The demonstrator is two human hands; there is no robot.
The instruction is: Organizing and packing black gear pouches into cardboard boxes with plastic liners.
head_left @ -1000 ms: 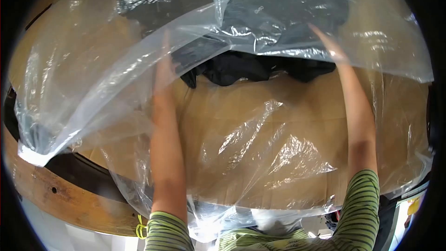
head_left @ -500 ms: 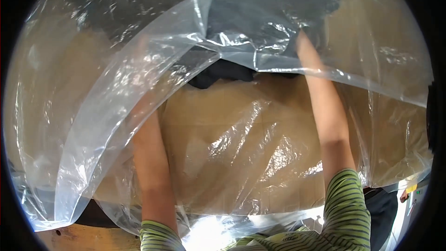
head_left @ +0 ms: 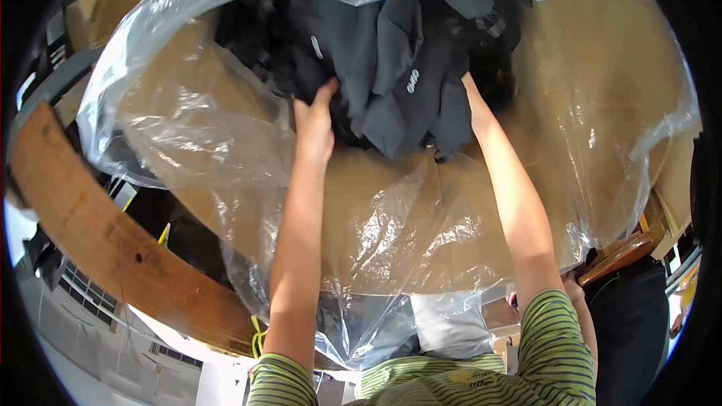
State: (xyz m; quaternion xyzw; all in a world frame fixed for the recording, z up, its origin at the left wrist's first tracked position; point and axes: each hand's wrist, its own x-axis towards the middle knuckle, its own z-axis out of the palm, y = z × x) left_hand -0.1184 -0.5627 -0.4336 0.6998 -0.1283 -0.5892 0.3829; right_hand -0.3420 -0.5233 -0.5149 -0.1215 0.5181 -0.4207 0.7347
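A bundle of dark grey and black garments [head_left: 398, 68] with small white marks lies bunched inside a large box lined with clear plastic film [head_left: 188, 116]. My left hand [head_left: 316, 120] is closed on the bundle's near left side, its thumb lying on the dark cloth. At the right side, my right hand [head_left: 471, 90] reaches in behind the cloth; its fingers are hidden there. Both forearms come over the near edge of the box, across the film.
Brown cardboard walls [head_left: 602, 105] show through the film. A curved-looking wooden board [head_left: 113, 233] runs along the left. Another piece of wood [head_left: 617, 259] stands at the right, next to a person's arm [head_left: 583, 316] and dark clothing [head_left: 628, 331].
The film that covered my hands now lies farther back, exposing the garments. My left hand has come into plain sight on the cloth, and the view has shifted, showing more of the surroundings.
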